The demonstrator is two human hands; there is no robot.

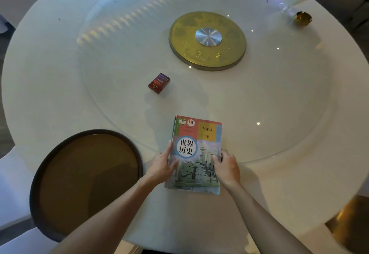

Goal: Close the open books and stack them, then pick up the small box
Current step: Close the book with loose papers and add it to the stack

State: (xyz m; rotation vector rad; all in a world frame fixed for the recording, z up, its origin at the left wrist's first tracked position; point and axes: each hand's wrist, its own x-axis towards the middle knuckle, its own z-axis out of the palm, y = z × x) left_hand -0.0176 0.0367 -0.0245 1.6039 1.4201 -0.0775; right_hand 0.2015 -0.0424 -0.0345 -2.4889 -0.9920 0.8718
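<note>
A: Both hands flank the closed book stack (196, 153) at the near edge of the bench (279, 183). The left hand (161, 166) lies open against the spine side; the right hand (226, 168) curls over the opposite edge, maybe gripping it, though that's hard to tell.

B: Then square the edges with light inward pressure before letting go. Orientation?

A: Long axis runs away from the person, title upright. The small box (159, 83) sits well beyond, angled up-right.
</note>
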